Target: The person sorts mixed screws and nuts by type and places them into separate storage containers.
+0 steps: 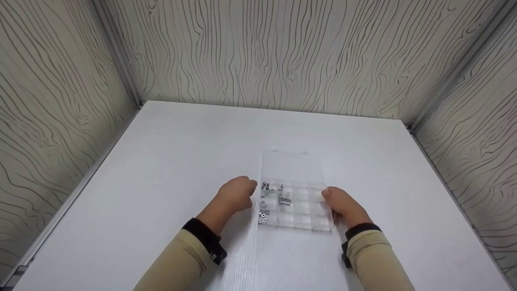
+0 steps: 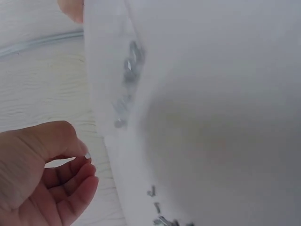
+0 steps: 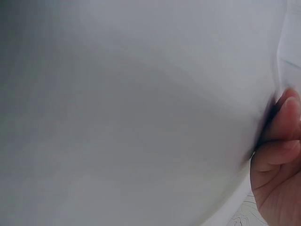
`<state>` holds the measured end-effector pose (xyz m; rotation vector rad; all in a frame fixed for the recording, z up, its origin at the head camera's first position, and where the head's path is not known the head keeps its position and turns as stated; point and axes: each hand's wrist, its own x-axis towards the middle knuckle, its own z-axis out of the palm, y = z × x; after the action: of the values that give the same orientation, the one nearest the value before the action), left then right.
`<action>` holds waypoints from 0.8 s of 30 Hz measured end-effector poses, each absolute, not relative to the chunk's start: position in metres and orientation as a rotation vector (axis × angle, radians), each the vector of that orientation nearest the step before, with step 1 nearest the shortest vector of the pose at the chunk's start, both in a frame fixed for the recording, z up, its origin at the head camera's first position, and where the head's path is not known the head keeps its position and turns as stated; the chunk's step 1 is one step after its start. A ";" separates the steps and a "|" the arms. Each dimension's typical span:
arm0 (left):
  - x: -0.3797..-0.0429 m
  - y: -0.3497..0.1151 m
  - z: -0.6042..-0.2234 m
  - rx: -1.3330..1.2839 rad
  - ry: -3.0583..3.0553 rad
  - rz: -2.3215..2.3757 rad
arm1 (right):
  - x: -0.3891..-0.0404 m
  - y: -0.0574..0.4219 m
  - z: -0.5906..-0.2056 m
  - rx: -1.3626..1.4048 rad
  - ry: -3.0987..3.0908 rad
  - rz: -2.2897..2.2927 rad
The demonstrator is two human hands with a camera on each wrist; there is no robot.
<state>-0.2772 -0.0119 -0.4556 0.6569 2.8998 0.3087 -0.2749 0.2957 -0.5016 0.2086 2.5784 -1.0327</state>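
Observation:
On the white table lies a clear plastic compartment box [image 1: 299, 218], its transparent lid [image 1: 291, 165] folded back on the far side. Small screws [image 1: 285, 201] and nuts or washers [image 1: 263, 217] lie in its left and middle compartments. My right hand [image 1: 343, 204] grips the box's right edge, thumb on top; in the right wrist view its fingers [image 3: 284, 122] lie against that edge. Just left of the box, apart from it, is my left hand [image 1: 236, 194]. Its thumb and forefinger pinch a small silvery piece [image 2: 87, 156], too small to identify.
The white tabletop [image 1: 194, 141] extends around the box. Wood-grain patterned panels [image 1: 258, 52] stand at the back and both sides, with grey metal posts [image 1: 121, 60] in the corners. Each wrist wears a black band [image 1: 204, 234].

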 end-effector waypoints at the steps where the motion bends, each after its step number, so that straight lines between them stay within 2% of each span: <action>1: -0.276 -0.009 -0.454 0.665 2.888 0.323 | -0.275 0.296 -0.502 0.211 2.579 -1.032; 11: -0.261 0.014 -0.455 0.799 2.819 0.378 | -0.276 0.297 -0.505 0.240 2.580 -1.009; 24: -0.257 0.022 -0.462 0.797 2.808 0.296 | -0.277 0.297 -0.504 0.244 2.575 -1.026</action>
<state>-0.2572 0.0219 -0.4620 0.7969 2.8079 0.2964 -0.2769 0.2966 -0.5044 0.2444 2.5747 -1.0256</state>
